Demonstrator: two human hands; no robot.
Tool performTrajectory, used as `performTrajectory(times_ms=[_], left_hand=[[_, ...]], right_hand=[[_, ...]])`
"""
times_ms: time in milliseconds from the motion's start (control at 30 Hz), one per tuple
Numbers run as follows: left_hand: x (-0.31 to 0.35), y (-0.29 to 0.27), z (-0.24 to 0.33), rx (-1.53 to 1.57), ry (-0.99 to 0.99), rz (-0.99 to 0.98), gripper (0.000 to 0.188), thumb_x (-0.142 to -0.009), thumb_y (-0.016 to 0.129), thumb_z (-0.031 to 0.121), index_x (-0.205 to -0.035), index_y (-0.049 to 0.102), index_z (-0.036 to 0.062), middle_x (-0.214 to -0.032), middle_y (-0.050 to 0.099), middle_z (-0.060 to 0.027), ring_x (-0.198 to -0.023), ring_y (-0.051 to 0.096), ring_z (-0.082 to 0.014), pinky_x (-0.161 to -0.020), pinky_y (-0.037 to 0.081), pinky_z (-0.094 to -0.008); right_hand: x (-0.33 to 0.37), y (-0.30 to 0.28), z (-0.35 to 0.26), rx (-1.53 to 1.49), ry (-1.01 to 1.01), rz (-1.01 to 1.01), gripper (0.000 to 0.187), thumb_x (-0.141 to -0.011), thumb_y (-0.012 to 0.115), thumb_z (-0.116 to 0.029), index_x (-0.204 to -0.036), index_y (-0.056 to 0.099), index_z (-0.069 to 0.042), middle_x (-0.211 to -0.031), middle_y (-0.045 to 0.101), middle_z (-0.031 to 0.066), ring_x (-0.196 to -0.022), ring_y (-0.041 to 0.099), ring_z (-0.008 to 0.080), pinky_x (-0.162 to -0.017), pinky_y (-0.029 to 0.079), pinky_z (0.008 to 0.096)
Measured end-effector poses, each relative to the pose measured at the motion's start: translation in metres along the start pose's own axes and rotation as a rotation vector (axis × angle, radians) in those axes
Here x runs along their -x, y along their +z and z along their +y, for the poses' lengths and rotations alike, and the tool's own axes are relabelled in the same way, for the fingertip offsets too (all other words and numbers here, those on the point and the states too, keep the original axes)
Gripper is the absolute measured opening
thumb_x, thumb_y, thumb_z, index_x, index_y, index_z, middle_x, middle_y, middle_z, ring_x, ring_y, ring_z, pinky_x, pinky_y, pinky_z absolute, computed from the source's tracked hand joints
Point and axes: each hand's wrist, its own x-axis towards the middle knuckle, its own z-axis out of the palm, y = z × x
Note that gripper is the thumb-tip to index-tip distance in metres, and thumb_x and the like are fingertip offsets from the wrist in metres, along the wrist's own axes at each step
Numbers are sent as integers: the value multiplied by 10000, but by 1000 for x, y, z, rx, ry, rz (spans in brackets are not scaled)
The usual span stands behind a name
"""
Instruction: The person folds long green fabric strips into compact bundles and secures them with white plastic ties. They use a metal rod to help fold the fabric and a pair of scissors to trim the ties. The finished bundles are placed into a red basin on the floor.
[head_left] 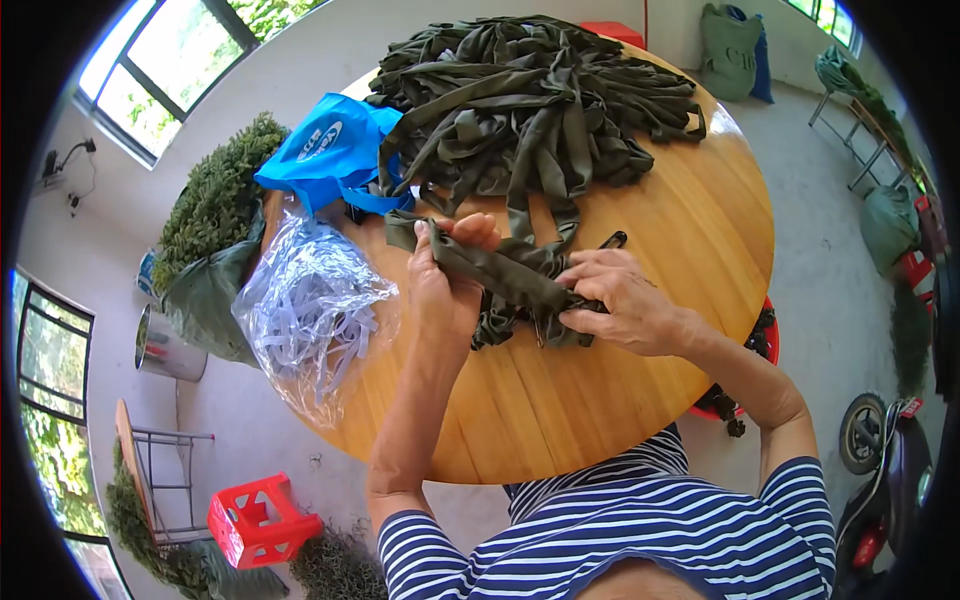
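A dark olive fabric strip point(500, 272), folded into a narrow tube-like band, stretches between my hands over the round table. My left hand point(445, 290) grips its left part, thumb on top and the other fingers behind. At the other end, the fingers of my right hand point(630, 305) close on the strip. A black handle-like piece point(613, 240) sticks out just beyond my right fingers; its kind is unclear. Under the strip lies more bunched olive fabric point(492, 328), partly hidden. Farther back, a large heap of olive strips point(530, 110) covers the table's far side.
On the wooden table point(480, 420), a blue cloth bag point(330, 150) and a clear plastic bag of pale strips point(310, 300) lie at the left. Beside it stands a sack of green artificial foliage point(215, 190). A red stool point(262, 522) and a motorbike point(890, 480) stand on the floor.
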Motion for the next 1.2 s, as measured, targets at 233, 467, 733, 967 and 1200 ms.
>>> performTrajectory(times_ms=[233,467,733,967,1200], left_hand=[[18,21,-6,-68,15,101,306,-947,303,299,-1007,443,33,-1045,573,-169,-998,552,-268,-881,441,-390],[42,0,-33,-147,-125,-45,295,-935,384,247,-1095,486,21,-1040,568,-80,-992,542,-178,-828,443,-323],[38,-6,1,17,-251,-190,332,-909,400,220,-1170,431,18,-1135,525,-145,-1067,511,-252,-898,433,-371],[34,-10,7,-29,-41,-46,272,-912,403,141,-1140,432,-4,-1105,540,-154,-1044,535,-262,-893,460,-371],[36,-13,5,-46,-119,-30,290,-916,409,223,-1087,472,-3,-1047,575,-150,-982,571,-259,-853,481,-365]], right_hand=[[-15,17,-29,23,75,225,503,-754,616,-134,-1219,428,-97,-1059,570,108,-868,497,227,-888,294,373],[-22,20,-26,-143,-143,359,488,-781,551,-78,-1251,425,-105,-1175,533,85,-839,502,225,-861,319,318],[-14,-4,-17,3,-237,236,409,-747,550,-42,-1155,528,-68,-884,634,69,-813,550,186,-890,318,353],[-5,-7,-19,-118,-163,72,433,-745,514,-5,-1177,505,-43,-812,618,56,-733,549,195,-906,319,342],[-4,-30,-17,-754,259,-247,437,-807,437,-43,-1244,444,-36,-634,505,-26,-524,454,59,-524,380,197]])
